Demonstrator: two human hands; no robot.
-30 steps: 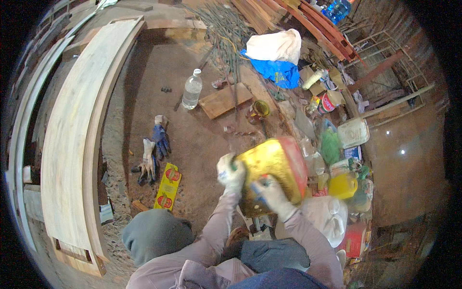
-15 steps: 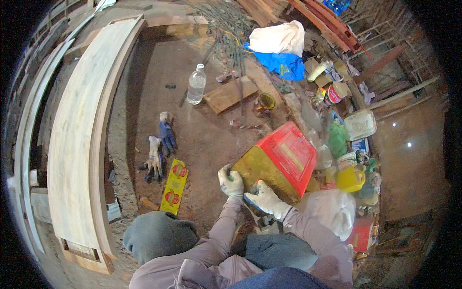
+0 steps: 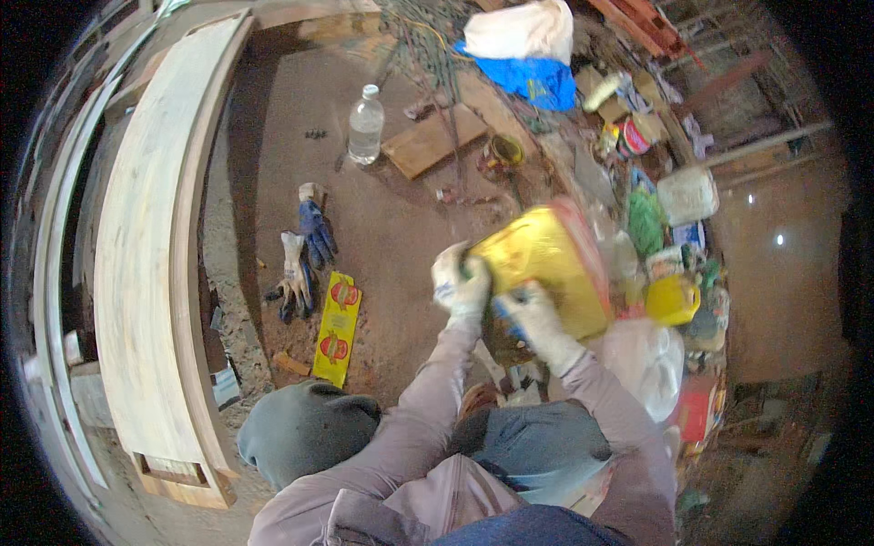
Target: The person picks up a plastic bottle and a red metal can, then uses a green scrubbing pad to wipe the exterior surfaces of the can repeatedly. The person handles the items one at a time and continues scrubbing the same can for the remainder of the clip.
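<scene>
A boxy metal tin [image 3: 551, 264] with gold-yellow and red sides is held tilted in front of me, blurred by motion. My left hand [image 3: 462, 284], in a white work glove, is closed around its left corner. Against the tin's near lower edge presses my right hand [image 3: 539, 326], gloved in white with blue fingertips and smeared by motion; its fingers look bent onto the tin. On the ground to the left lie two loose blue-and-white work gloves [image 3: 316, 232] and a flat yellow strip with red emblems [image 3: 337, 332].
Ahead stand a clear bottle [image 3: 366, 132], a short board [image 3: 435, 143] and an open can [image 3: 503, 155]. A long pale wooden piece [image 3: 146, 246] runs along the left. On the right are a yellow jug [image 3: 672, 300], a clear plastic container [image 3: 645, 364] and a green bag [image 3: 645, 226].
Both hands have moved slightly right, turning the tin so that more of its gold side and less of its red face shows. The surroundings have shifted a little with my head.
</scene>
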